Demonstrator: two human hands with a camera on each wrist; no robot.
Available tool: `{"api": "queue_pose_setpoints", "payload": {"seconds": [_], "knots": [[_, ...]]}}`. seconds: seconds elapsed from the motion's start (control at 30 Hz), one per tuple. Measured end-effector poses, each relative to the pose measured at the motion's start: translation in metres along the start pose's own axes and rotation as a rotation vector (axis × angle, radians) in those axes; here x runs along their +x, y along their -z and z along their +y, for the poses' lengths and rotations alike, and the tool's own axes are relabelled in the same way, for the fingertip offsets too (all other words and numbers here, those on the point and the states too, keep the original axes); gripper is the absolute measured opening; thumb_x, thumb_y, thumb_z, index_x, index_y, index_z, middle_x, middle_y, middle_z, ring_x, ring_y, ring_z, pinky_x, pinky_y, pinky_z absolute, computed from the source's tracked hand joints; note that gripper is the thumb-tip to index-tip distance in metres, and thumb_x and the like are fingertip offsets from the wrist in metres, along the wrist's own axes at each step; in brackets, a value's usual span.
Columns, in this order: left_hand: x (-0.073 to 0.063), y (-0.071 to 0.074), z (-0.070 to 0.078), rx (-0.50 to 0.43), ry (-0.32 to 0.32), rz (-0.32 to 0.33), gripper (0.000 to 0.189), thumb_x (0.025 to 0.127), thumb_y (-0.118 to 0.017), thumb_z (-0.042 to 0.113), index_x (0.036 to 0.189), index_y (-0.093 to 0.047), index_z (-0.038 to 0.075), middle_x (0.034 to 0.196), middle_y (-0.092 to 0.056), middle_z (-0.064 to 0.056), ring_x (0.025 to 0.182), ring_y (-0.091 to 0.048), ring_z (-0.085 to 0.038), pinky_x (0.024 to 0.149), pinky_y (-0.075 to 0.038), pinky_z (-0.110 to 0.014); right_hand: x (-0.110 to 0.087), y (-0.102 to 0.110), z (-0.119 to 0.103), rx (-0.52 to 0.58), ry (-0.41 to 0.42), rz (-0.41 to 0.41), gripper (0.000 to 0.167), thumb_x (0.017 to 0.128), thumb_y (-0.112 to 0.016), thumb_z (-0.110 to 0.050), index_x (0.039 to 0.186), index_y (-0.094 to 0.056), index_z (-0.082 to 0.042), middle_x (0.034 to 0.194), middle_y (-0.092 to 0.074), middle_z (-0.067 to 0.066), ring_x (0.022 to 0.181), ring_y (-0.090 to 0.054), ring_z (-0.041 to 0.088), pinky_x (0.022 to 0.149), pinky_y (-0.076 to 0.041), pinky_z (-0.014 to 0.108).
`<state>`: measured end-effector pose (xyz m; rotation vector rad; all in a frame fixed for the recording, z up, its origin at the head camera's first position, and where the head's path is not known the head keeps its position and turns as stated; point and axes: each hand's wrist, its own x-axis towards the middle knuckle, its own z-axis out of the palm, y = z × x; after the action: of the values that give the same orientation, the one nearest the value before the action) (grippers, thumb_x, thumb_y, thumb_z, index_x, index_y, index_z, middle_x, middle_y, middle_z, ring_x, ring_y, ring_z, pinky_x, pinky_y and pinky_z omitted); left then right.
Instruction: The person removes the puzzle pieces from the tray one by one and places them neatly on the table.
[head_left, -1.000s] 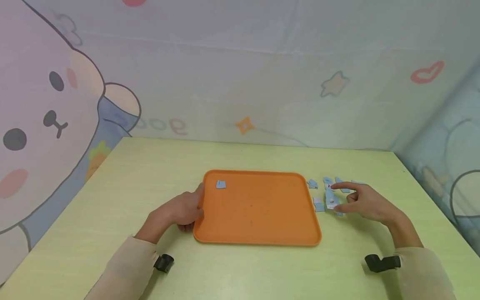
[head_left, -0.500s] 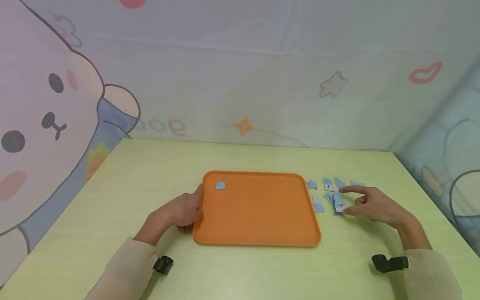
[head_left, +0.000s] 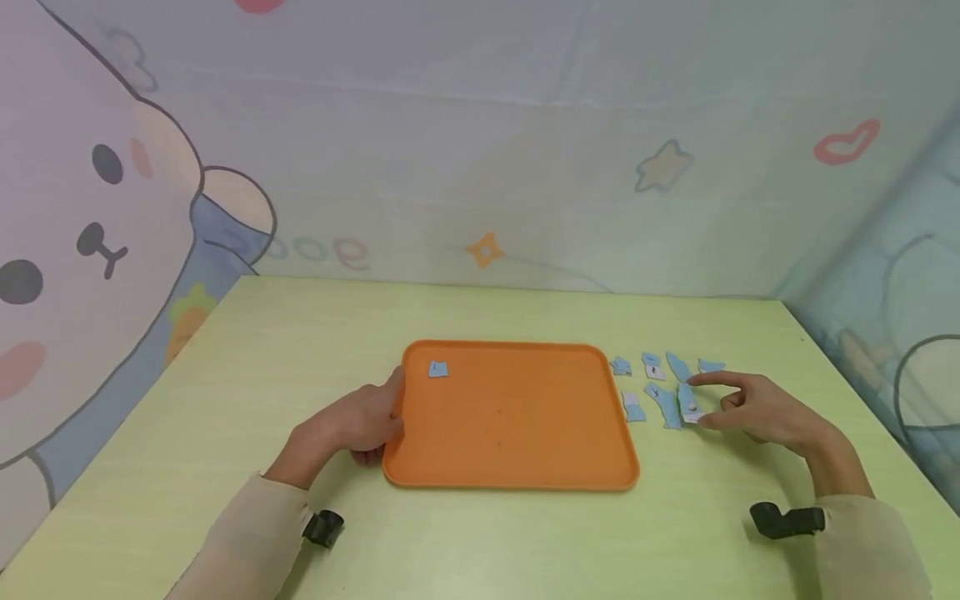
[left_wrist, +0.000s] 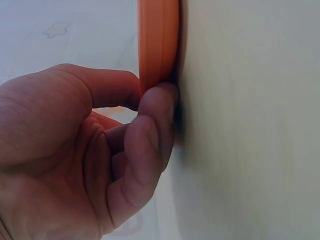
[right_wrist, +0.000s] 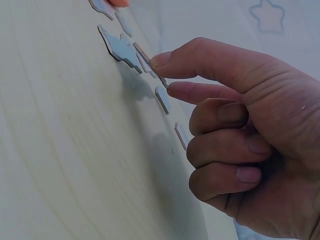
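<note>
My left hand (head_left: 363, 418) grips the left rim of an orange tray (head_left: 510, 425) lying on the table. In the left wrist view, its thumb and fingers pinch the tray edge (left_wrist: 159, 45). A small light-blue puzzle piece (head_left: 438, 369) lies in the tray's upper left. To the right of the tray, my right hand (head_left: 765, 410) pinches a long blue and white puzzle piece (head_left: 687, 403) between thumb and index finger. The right wrist view shows this held piece (right_wrist: 144, 55) nearly edge-on, with the other fingers curled into the palm.
Several loose puzzle pieces lie right of the tray, among them a wavy blue one (head_left: 665, 406) beside the held piece and a pink and blue one (head_left: 633, 407) by the tray rim. A printed cloth (head_left: 487, 167) hangs behind the pale table (head_left: 510, 550).
My right hand has moved right with the pinched puzzle piece, away from the wavy piece it covered before, which now shows. The left hand stays on the tray rim.
</note>
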<state>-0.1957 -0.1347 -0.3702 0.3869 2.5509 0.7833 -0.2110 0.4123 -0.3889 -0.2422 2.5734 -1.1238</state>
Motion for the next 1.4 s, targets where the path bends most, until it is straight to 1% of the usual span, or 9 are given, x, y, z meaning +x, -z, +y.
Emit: {"api": "queue_pose_setpoints", "payload": {"seconds": [0.17, 0.37, 0.5, 0.63, 0.73, 0.97, 1.1, 1.27, 1.4], "knots": [[-0.001, 0.0, -0.001, 0.0, -0.005, 0.002, 0.064, 0.098, -0.046, 0.001, 0.156, -0.021, -0.002, 0.061, -0.062, -0.008, 0.045, -0.056, -0.017, 0.044, -0.048, -0.029, -0.002, 0.003, 0.001, 0.006, -0.016, -0.004, 0.07, 0.092, -0.079, -0.023, 0.153, -0.049, -0.004, 0.069, -0.027, -0.009, 0.054, -0.026, 0.005, 0.05, -0.034, 0.025], [0.0, 0.0, -0.002, 0.007, -0.008, -0.003, 0.074, 0.099, -0.046, 0.002, 0.164, -0.01, -0.003, 0.059, -0.061, -0.007, 0.045, -0.055, -0.017, 0.044, -0.049, -0.03, -0.003, 0.003, 0.006, 0.009, -0.008, -0.009, 0.071, 0.092, -0.079, -0.02, 0.153, -0.048, -0.001, 0.067, -0.029, -0.009, 0.054, -0.027, 0.005, 0.05, -0.033, 0.025], [0.0, 0.001, -0.001, 0.004, -0.006, -0.004, 0.073, 0.099, -0.046, 0.002, 0.163, -0.011, -0.003, 0.059, -0.061, -0.007, 0.045, -0.055, -0.017, 0.044, -0.049, -0.03, -0.002, 0.003, 0.009, -0.005, -0.015, -0.003, 0.071, 0.092, -0.079, -0.02, 0.153, -0.047, -0.001, 0.067, -0.031, -0.008, 0.055, -0.029, 0.005, 0.051, -0.033, 0.026], [0.001, 0.001, -0.001, 0.003, -0.009, 0.003, 0.069, 0.097, -0.045, 0.002, 0.16, -0.016, -0.002, 0.06, -0.061, -0.008, 0.045, -0.056, -0.017, 0.043, -0.049, -0.03, -0.001, 0.004, 0.011, -0.01, -0.02, 0.004, 0.072, 0.092, -0.079, -0.019, 0.153, -0.048, -0.001, 0.068, -0.033, -0.007, 0.056, -0.031, 0.005, 0.052, -0.033, 0.026], [0.001, 0.001, -0.001, 0.005, -0.01, 0.004, 0.07, 0.098, -0.046, 0.002, 0.161, -0.015, -0.002, 0.06, -0.061, -0.008, 0.045, -0.056, -0.017, 0.043, -0.049, -0.03, -0.001, 0.003, 0.012, -0.007, -0.018, 0.006, 0.072, 0.091, -0.08, -0.018, 0.153, -0.047, 0.0, 0.068, -0.034, -0.007, 0.056, -0.031, 0.005, 0.053, -0.032, 0.026], [0.0, 0.0, -0.002, 0.006, -0.006, 0.002, 0.066, 0.099, -0.047, 0.002, 0.158, -0.018, -0.002, 0.059, -0.061, -0.007, 0.044, -0.055, -0.017, 0.044, -0.049, -0.03, -0.001, 0.001, 0.011, -0.031, 0.009, 0.03, 0.072, 0.089, -0.082, -0.018, 0.151, -0.049, 0.001, 0.066, -0.033, -0.007, 0.058, -0.03, 0.005, 0.055, -0.03, 0.027], [0.001, 0.0, -0.003, 0.011, 0.001, 0.004, 0.066, 0.099, -0.047, 0.002, 0.159, -0.018, -0.001, 0.06, -0.061, -0.008, 0.044, -0.055, -0.017, 0.044, -0.049, -0.03, 0.0, 0.0, 0.01, -0.043, 0.018, 0.038, 0.072, 0.088, -0.082, -0.017, 0.15, -0.051, 0.002, 0.066, -0.034, -0.008, 0.058, -0.031, 0.005, 0.054, -0.03, 0.027], [0.001, -0.001, -0.003, 0.018, 0.0, 0.008, 0.066, 0.098, -0.047, 0.002, 0.158, -0.02, -0.001, 0.059, -0.062, -0.008, 0.045, -0.056, -0.017, 0.044, -0.049, -0.03, -0.001, 0.0, 0.01, -0.051, 0.022, 0.042, 0.073, 0.09, -0.081, -0.019, 0.152, -0.049, 0.002, 0.066, -0.034, -0.008, 0.058, -0.031, 0.005, 0.054, -0.03, 0.027], [0.001, -0.001, -0.002, 0.019, -0.01, 0.015, 0.063, 0.097, -0.047, 0.001, 0.155, -0.023, 0.0, 0.06, -0.062, -0.009, 0.045, -0.056, -0.018, 0.043, -0.049, -0.03, -0.003, 0.003, 0.009, -0.059, 0.031, 0.069, 0.073, 0.093, -0.078, -0.021, 0.156, -0.046, -0.002, 0.067, -0.034, -0.009, 0.056, -0.028, 0.004, 0.051, -0.031, 0.027]]}}
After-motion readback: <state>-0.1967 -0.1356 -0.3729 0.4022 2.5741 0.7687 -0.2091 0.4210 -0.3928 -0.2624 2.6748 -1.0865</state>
